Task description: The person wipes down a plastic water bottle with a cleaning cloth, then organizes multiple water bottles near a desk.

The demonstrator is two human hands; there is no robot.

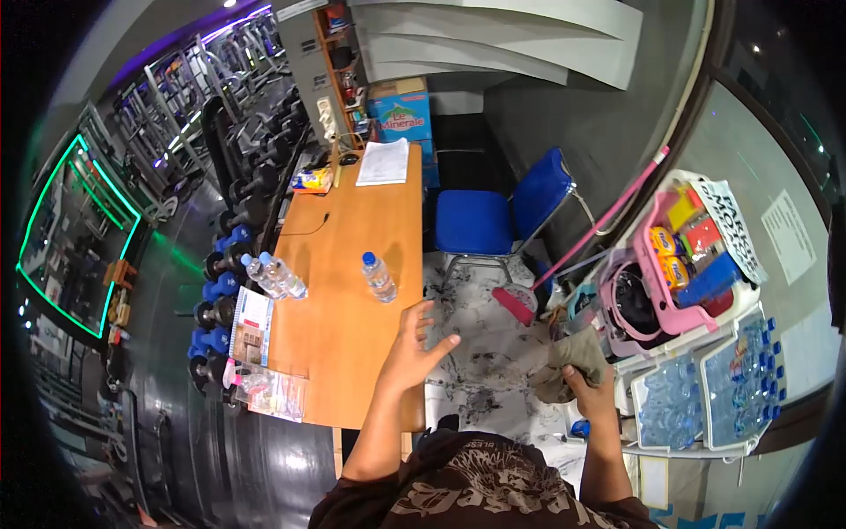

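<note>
My left hand [414,348] hovers with its fingers spread over the near right edge of a long wooden desk [352,264], holding nothing. A capped plastic water bottle [379,277] stands on the desk just beyond it. My right hand [589,392] grips a crumpled grey-brown cloth [568,366], held low beside a white shelf rack [705,353].
Two more water bottles [275,275] and a printed card [250,326] sit on the desk's left side, papers [382,163] at its far end. A blue chair [493,216] stands right of the desk. A pink basket [670,264], a pink-handled broom [573,251] and crates of bottles [705,388] fill the right.
</note>
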